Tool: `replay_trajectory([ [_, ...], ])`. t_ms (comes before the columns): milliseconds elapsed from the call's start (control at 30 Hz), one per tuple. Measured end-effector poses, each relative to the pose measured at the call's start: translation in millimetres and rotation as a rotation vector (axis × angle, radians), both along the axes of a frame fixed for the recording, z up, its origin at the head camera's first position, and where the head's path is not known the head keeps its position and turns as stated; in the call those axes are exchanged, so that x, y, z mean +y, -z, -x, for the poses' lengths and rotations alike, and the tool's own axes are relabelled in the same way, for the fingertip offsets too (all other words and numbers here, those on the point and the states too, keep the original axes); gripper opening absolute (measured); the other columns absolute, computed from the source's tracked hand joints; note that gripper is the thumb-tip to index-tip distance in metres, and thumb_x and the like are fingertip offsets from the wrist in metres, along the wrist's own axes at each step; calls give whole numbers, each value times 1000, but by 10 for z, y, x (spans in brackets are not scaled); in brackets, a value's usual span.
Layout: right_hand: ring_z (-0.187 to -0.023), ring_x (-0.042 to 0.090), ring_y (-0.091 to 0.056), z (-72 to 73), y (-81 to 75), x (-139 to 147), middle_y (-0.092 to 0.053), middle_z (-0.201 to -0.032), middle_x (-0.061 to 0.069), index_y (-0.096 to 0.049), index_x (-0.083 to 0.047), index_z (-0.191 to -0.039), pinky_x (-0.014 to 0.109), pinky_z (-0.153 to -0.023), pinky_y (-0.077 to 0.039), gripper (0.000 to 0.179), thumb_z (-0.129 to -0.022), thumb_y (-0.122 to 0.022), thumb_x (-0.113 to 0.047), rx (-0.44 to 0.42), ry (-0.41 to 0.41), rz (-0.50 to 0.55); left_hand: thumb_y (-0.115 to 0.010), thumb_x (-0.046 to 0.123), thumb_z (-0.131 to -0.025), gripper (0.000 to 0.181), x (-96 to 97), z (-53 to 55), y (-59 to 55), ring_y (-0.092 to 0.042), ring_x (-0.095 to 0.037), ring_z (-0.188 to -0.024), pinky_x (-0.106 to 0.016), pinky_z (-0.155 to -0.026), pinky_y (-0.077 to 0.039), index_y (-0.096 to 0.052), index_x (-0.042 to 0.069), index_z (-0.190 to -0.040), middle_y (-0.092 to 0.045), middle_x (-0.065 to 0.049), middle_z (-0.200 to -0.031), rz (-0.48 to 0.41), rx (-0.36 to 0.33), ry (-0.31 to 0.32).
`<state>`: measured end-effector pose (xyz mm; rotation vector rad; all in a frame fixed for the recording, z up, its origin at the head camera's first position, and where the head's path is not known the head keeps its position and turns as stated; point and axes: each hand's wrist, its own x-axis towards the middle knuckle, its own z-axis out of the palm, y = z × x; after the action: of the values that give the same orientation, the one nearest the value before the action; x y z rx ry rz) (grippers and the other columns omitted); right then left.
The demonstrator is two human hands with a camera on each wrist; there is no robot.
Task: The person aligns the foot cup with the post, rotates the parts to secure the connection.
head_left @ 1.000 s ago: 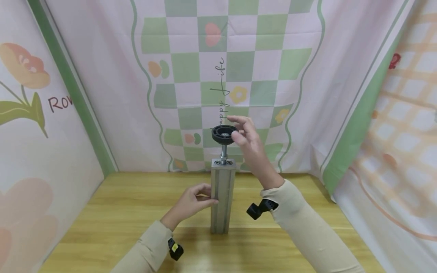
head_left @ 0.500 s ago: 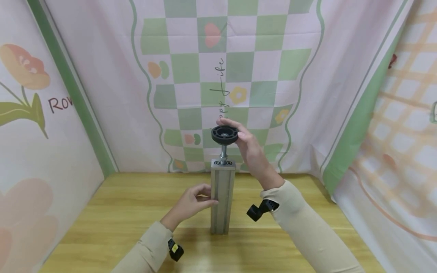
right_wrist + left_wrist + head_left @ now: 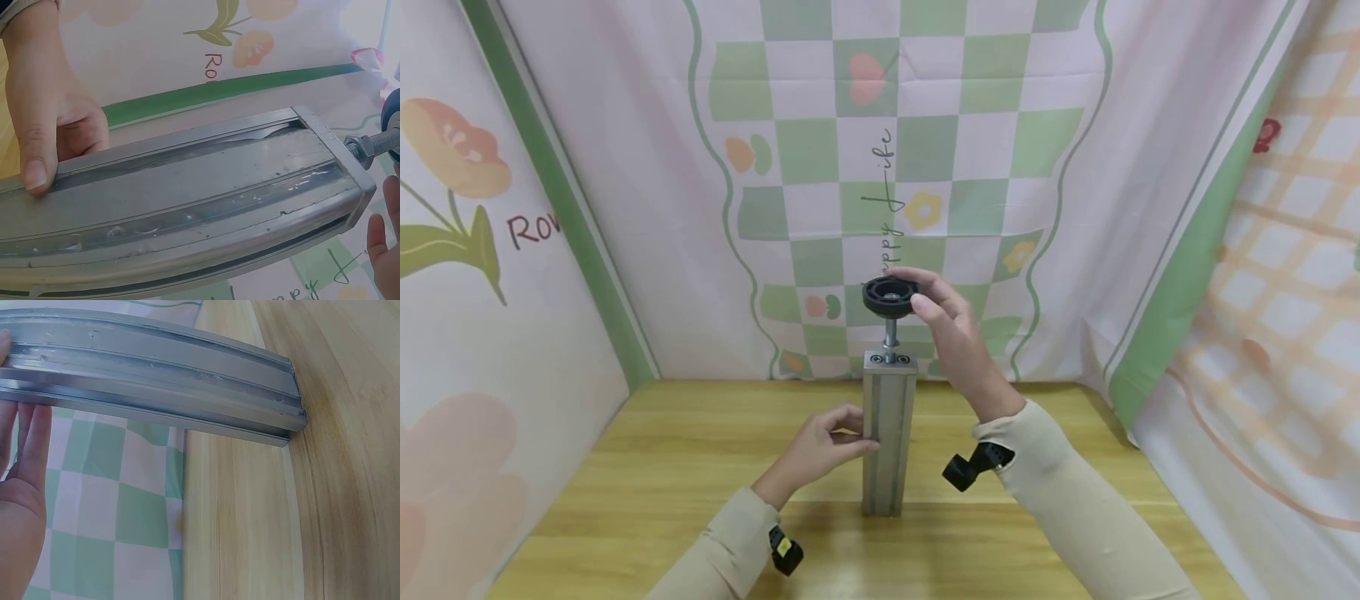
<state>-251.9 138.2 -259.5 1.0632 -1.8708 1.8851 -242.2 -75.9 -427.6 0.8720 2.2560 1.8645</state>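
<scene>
Back curtain script: "ppy Life" readable on the back curtain [image 3: 970,292], running sideways; its start is hidden behind your work.
Left curtain lettering: "Ro" on the left curtain [image 3: 475,333], third letter cut by the green strip.
Post: metal post [image 3: 889,433] upright on the tabletop [image 3: 700,433], about midway between left and right edges, base ahead of the back edge. Near edge out of frame.
Post top: end cap [image 3: 891,367] with two bolts; threaded rod [image 3: 891,332] rises from it to the black foot [image 3: 889,310].
Room: wood between post and right edge, under your raised right forearm; your left forearm crosses the tabletop's left half.
Left hand: your left hand [image 3: 820,442] pinches the post's left side partway up, thumb on front.
Right hand: your right hand [image 3: 952,329] curves round the foot's right rim, thumb near side, forefinger far side.
Sleeves: both beige, black wrist camera [image 3: 973,467] under the right cuff.
</scene>
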Motion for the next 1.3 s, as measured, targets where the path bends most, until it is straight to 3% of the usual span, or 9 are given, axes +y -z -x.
replay_trajectory([
  [267, -100, 24, -55, -37, 7, -3, -54, -133, 8, -58, -19, -117, 29, -85, -52, 27, -92, -65, -24, -75, 47, 65, -78, 14, -90, 29, 4, 4, 5, -68, -23, -99, -33, -84, -60, -65, 7, -116, -66, -10, -107, 2, 6, 6],
  [433, -95, 24, -52, -49, -8, -30, -56, -118, 10, -51, -16, -117, 25, -75, -52, 43, -88, -78, -32, -43, 68, 71, -77, 15, -90, 29, 0, 11, 18, -68, -22, -99, -33, -84, -60, -66, 8, -116, -66, -8, -106, -1, 39, 13],
  [567, -95, 27, -52, -73, -19, -48, -53, -111, 10, -46, -13, -127, 26, -71, -50, 55, -87, -80, -28, -15, 130, 32, -77, 13, -90, 28, -1, 11, 17, -67, -21, -99, -32, -85, -60, -66, 7, -116, -67, -8, -106, -4, 56, 15],
  [633, -99, 28, -53, -81, -19, -52, -50, -121, 9, -43, -12, -134, 28, -74, -51, 57, -89, -75, -27, -10, 138, 8, -77, 13, -90, 28, 0, 12, 17, -67, -21, -99, -32, -85, -60, -66, 6, -116, -66, -9, -107, -3, 53, 14],
  [700, -111, 27, -52, -70, -17, -53, -45, -136, 8, -41, -11, -142, 32, -87, -49, 54, -96, -63, -30, -9, 124, -21, -77, 13, -90, 28, -1, 9, 16, -67, -21, -100, -32, -85, -60, -66, 6, -115, -66, -9, -107, 0, 42, 8],
  [833, -131, 27, -44, -25, -15, -59, -38, -152, 11, -35, -4, -151, 45, -112, -32, 54, -104, -33, -33, -23, -8, -23, -77, 16, -91, 29, -1, 6, 13, -67, -21, -100, -31, -85, -59, -66, 7, -115, -65, -8, -107, 10, 25, -2],
  [900, -134, 29, -43, -6, -11, -58, -40, -152, 16, -34, -1, -151, 49, -115, -25, 56, -106, -25, -33, -35, -75, -10, -78, 17, -90, 29, 2, 5, 12, -67, -21, -100, -31, -85, -60, -66, 9, -115, -65, -8, -108, 11, 21, -2],
  [1033, -136, 30, -42, 5, 2, -49, -46, -149, 18, -36, 2, -149, 51, -115, -24, 57, -107, -24, -34, -39, -123, -5, -78, 19, -90, 29, 7, 7, 18, -68, -22, -100, -33, -85, -60, -66, 11, -115, -66, -7, -108, 8, 14, 0],
  [1300, -130, 30, -47, 39, 20, -41, -50, -145, 16, -39, 5, -146, 46, -109, -34, 55, -103, -31, -29, -22, -124, 10, -77, 14, -90, 30, 11, 4, 21, -67, -22, -100, -32, -85, -60, -65, 6, -117, -65, -9, -107, 0, 13, 1],
])
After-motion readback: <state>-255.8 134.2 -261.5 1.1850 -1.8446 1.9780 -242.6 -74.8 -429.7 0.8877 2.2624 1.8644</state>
